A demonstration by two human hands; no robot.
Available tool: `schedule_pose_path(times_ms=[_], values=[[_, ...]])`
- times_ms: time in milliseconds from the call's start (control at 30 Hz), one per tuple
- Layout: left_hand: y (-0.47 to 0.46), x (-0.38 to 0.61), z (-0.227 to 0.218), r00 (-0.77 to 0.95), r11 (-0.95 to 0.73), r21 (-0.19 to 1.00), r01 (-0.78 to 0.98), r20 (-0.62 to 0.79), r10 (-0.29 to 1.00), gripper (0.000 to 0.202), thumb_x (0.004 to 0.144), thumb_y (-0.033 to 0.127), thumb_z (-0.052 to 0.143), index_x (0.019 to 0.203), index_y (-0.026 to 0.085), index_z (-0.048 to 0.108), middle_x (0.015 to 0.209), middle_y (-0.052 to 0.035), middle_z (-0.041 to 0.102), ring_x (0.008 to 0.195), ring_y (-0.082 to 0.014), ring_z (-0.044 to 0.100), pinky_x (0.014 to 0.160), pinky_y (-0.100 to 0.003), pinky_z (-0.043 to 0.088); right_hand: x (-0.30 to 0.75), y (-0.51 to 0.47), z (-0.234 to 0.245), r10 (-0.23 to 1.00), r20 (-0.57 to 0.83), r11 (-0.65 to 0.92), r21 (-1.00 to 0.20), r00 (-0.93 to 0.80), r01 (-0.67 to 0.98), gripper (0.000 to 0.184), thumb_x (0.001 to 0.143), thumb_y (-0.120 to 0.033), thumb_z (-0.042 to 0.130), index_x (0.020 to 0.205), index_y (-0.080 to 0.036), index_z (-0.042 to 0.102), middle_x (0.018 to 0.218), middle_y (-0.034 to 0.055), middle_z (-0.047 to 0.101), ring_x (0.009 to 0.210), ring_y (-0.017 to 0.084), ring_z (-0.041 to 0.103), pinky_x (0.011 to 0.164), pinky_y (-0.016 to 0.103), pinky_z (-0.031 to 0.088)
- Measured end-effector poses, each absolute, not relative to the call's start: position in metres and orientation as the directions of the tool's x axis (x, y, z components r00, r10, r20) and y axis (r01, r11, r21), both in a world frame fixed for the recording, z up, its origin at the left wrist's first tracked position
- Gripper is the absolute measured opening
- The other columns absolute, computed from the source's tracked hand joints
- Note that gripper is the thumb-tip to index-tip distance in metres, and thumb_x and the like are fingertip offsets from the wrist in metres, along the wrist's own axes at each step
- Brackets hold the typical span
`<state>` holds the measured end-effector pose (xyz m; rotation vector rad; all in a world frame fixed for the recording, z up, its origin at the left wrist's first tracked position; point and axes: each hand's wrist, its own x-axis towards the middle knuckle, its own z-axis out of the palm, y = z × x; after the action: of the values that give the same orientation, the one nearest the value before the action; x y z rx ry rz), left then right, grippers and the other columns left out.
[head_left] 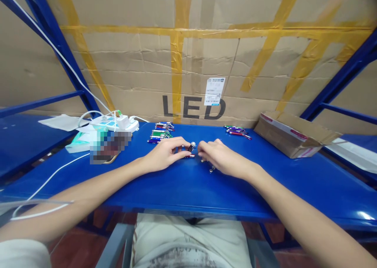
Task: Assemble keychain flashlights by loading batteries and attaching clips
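My left hand (165, 154) rests on the blue table (188, 189) with its fingers curled around a small dark keychain flashlight (191, 146). My right hand (219, 156) sits just to the right, fingers bent and pinched close to the same flashlight; what it holds is too small to name. A few tiny metal parts (211, 169) lie under and beside the right hand. A pile of coloured keychain flashlights (160, 134) lies behind the left hand, and a smaller pile (237, 131) behind the right hand.
An open cardboard box (290, 136) stands at the right. A white power strip (116, 123) with cables, a teal packet (84, 142) and a blurred patch are at the left. A taped cardboard wall marked LED (193, 107) closes the back. Blue shelf frames flank both sides.
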<state>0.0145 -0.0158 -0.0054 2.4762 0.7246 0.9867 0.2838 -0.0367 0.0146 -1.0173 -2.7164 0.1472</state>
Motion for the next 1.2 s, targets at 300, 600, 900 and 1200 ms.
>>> schedule_pose_path(times_ms=[300, 600, 900, 1200], values=[[-0.018, 0.017, -0.004, 0.642, -0.749, 0.569, 0.339, 0.442, 0.627, 0.023, 0.107, 0.037, 0.067, 0.115, 0.018, 0.077, 0.1, -0.0049, 0.075, 0.079, -0.0153, 0.066, 0.07, -0.026, 0.049, 0.285, -0.029, 0.015, 0.706, 0.542, 0.705, -0.476, -0.457, 0.525, 0.015, 0.116, -0.033, 0.044, 0.108, -0.025, 0.054, 0.106, 0.0076, 0.075, 0.096, 0.023, 0.07, 0.088, 0.034, 0.051], [-0.017, 0.016, -0.005, 0.654, -0.75, 0.561, 0.349, 0.427, 0.624, 0.022, 0.108, 0.034, 0.065, 0.118, 0.019, 0.076, 0.102, -0.0049, 0.075, 0.08, -0.0154, 0.065, 0.068, -0.026, 0.047, 0.279, -0.03, 0.012, 0.71, 0.532, 0.704, -0.541, -0.462, 0.459, 0.013, 0.109, -0.036, 0.061, 0.11, -0.023, 0.064, 0.102, 0.0052, 0.073, 0.091, 0.021, 0.067, 0.087, 0.034, 0.051], [-0.015, 0.015, -0.006, 0.634, -0.72, 0.582, 0.377, 0.405, 0.659, 0.022, 0.107, 0.036, 0.066, 0.116, 0.018, 0.077, 0.101, -0.0044, 0.074, 0.08, -0.0154, 0.065, 0.071, -0.027, 0.046, 0.278, -0.023, 0.004, 0.773, 0.505, 0.617, -0.739, -0.384, 0.271, 0.018, 0.104, -0.039, 0.068, 0.113, -0.024, 0.073, 0.105, 0.0045, 0.076, 0.092, 0.022, 0.068, 0.084, 0.035, 0.053], [-0.016, 0.016, -0.006, 0.637, -0.709, 0.598, 0.374, 0.391, 0.665, 0.024, 0.107, 0.038, 0.067, 0.117, 0.019, 0.078, 0.101, -0.0033, 0.072, 0.079, -0.0145, 0.063, 0.072, -0.027, 0.045, 0.278, -0.021, 0.009, 0.822, 0.443, 0.522, -0.837, -0.357, 0.162, 0.019, 0.096, -0.041, 0.078, 0.102, -0.023, 0.075, 0.097, 0.0024, 0.076, 0.085, 0.02, 0.065, 0.079, 0.035, 0.05]])
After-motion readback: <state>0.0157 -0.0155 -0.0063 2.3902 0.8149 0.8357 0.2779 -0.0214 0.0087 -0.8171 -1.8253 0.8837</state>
